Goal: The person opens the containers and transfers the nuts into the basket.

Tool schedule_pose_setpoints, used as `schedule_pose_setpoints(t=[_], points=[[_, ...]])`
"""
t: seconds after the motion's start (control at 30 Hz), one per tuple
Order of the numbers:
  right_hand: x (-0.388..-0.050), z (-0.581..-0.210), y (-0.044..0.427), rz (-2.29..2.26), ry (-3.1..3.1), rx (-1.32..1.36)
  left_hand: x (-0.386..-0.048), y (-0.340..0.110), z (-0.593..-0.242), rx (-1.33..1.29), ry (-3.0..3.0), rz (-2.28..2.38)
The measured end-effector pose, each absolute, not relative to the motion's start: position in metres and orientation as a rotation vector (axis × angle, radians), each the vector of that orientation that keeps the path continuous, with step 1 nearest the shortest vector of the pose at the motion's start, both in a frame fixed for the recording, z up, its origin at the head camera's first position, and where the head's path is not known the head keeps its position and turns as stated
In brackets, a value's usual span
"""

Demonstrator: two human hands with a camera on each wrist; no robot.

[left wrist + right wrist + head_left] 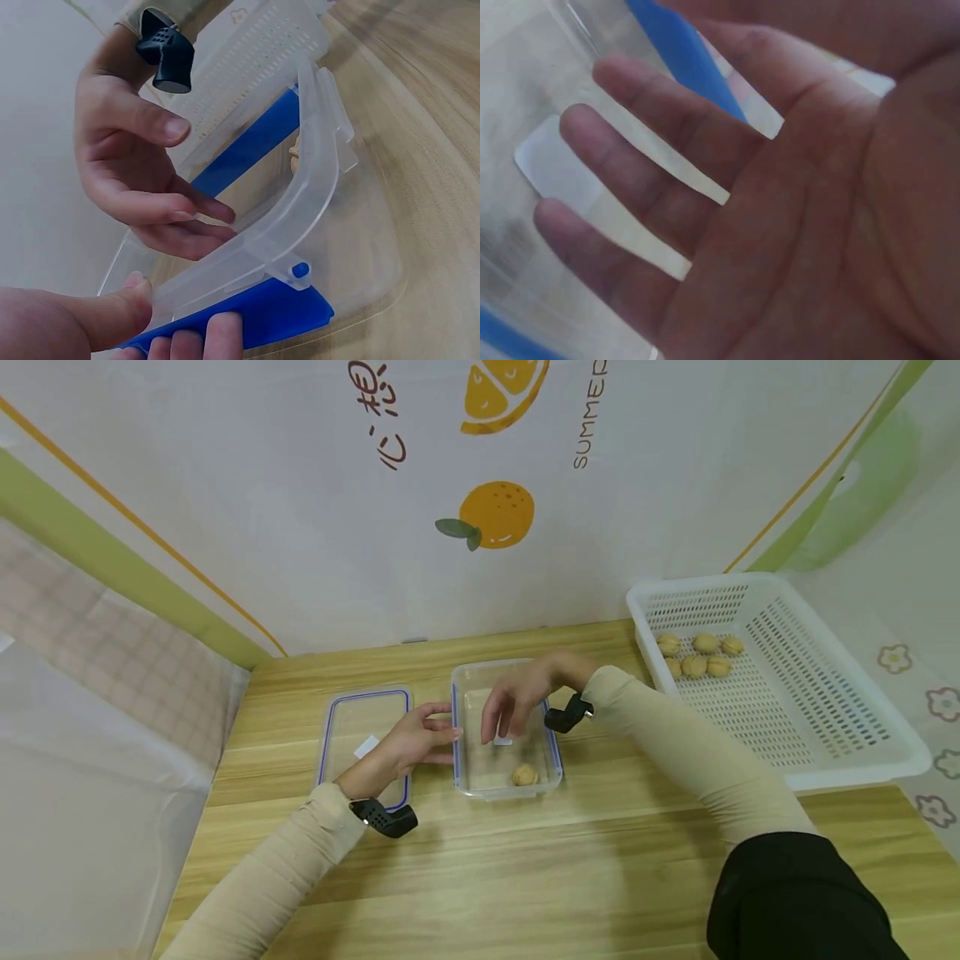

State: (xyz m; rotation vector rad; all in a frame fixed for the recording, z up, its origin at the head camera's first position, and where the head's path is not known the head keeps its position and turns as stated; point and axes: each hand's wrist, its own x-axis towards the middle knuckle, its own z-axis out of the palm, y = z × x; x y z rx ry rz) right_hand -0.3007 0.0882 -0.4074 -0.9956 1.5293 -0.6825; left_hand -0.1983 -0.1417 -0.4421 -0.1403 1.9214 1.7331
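Observation:
A clear plastic food container (471, 789) with blue side clips stands on the table, one walnut (525, 775) lying in its near right corner. My left hand (411, 742) holds the container's left wall, thumb on the rim and fingers against the blue clip (277, 315) outside. Over the container's inside hangs my right hand (521, 697), fingers pointing down and spread apart. Nothing shows in its palm in the right wrist view. Beneath those fingers, a white label (555, 161) shows on the container's bottom.
A clear lid with a blue seal (352, 697) lies left of the container, partly under my left hand. On the right stands a white perforated basket (795, 727) with several walnuts (694, 666) in its far left part. A printed curtain (337, 552) hangs behind the wooden table (480, 885).

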Motion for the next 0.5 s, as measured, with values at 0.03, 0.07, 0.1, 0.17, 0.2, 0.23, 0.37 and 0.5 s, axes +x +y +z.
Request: schedule_pose_setpoints(t=[0.03, 0.07, 0.1, 0.17, 0.2, 0.23, 0.37, 0.5], points=[[-0.299, -0.409, 0.087, -0.667, 1.525, -0.988, -0.198, -0.142, -0.442, -0.141, 1.922, 1.733], [-0.298, -0.411, 0.085, -0.652, 1.520, -0.980, -0.198, -0.141, -0.442, -0.141, 1.921, 1.733], [-0.297, -0.412, 0.084, -0.641, 1.511, -0.972, -0.198, -0.141, -0.442, -0.141, 1.921, 1.733], [-0.294, -0.415, 0.082, -0.623, 1.492, -0.958, -0.198, -0.141, -0.441, -0.141, 1.922, 1.732], [-0.293, -0.416, 0.081, -0.616, 1.482, -0.955, -0.198, -0.141, -0.441, -0.141, 1.922, 1.731], [-0.292, -0.417, 0.081, -0.609, 1.473, -0.952, -0.198, -0.141, -0.440, -0.142, 1.923, 1.729], [-0.288, -0.421, 0.079, -0.570, 1.469, -0.950, -0.197, -0.142, -0.439, -0.143, 1.928, 1.722], [-0.286, -0.424, 0.078, -0.532, 1.488, -0.922, -0.197, -0.142, -0.439, -0.136, 1.932, 1.723]])
